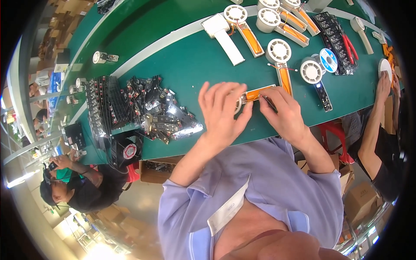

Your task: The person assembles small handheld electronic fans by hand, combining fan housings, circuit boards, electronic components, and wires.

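A white handheld fan body with an orange cell (256,93) in its open handle lies at the table's front, between my hands. My left hand (223,112) is over the round head end, its fingers raised and apart. The fan head shows only partly between thumb and forefinger. My right hand (284,113) is closed at the other end of the handle, thumb and fingers pinching a small dark strip (269,102). Most of that strip is hidden by the fingers. Just beyond, another open fan (278,51) with an orange cell and loose wires lies on the table.
Loose circuit boards (167,115) lie at left, beside a stacked row (102,104). More fans (268,19) lie at the back. A solder spool (328,60), a fan with its board exposed (312,71) and red-handled pliers (349,48) are at right. Co-workers sit on both sides.
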A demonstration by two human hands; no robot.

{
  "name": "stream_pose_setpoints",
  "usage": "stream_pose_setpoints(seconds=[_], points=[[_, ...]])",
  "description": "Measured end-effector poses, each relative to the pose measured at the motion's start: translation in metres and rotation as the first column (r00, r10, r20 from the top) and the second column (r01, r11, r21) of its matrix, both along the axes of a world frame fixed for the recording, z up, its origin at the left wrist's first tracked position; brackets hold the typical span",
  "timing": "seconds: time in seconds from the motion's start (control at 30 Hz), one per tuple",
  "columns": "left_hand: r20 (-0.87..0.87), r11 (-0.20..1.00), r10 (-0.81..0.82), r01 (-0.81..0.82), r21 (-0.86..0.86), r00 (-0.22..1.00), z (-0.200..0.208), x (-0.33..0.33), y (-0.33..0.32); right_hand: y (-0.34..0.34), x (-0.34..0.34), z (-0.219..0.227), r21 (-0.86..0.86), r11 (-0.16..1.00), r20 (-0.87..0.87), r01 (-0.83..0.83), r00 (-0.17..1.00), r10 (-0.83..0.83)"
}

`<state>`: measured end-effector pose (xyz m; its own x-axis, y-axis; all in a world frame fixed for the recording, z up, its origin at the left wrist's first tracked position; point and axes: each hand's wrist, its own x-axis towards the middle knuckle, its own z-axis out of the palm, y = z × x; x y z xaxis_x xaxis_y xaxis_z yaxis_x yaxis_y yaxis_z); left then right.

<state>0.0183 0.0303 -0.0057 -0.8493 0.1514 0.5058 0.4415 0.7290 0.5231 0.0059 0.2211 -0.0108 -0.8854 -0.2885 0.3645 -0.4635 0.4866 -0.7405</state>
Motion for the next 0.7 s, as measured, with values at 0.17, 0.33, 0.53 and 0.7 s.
stream_pose_setpoints(seconds=[0.17,0.33,0.53,0.7], points=[[0.049,0.994,-0.11,0.11,-0.003,0.993,-0.012,-0.003,-0.007,-0.005,0.003,-0.005,-0.006,0.996,-0.05,0.093,0.994,-0.093],[0.1,0.996,-0.089,0.086,0.026,0.991,-0.005,-0.008,-0.007,-0.011,0.007,-0.005,-0.052,0.989,-0.083,0.139,0.986,-0.143],[0.243,0.988,-0.09,0.056,0.142,0.966,-0.001,-0.009,-0.005,-0.015,0.009,0.0,-0.042,0.989,-0.131,0.138,0.981,-0.143],[0.069,0.998,-0.045,0.041,0.055,0.997,-0.008,-0.008,0.001,-0.016,0.012,-0.003,-0.021,0.99,-0.133,0.14,0.981,-0.141]])
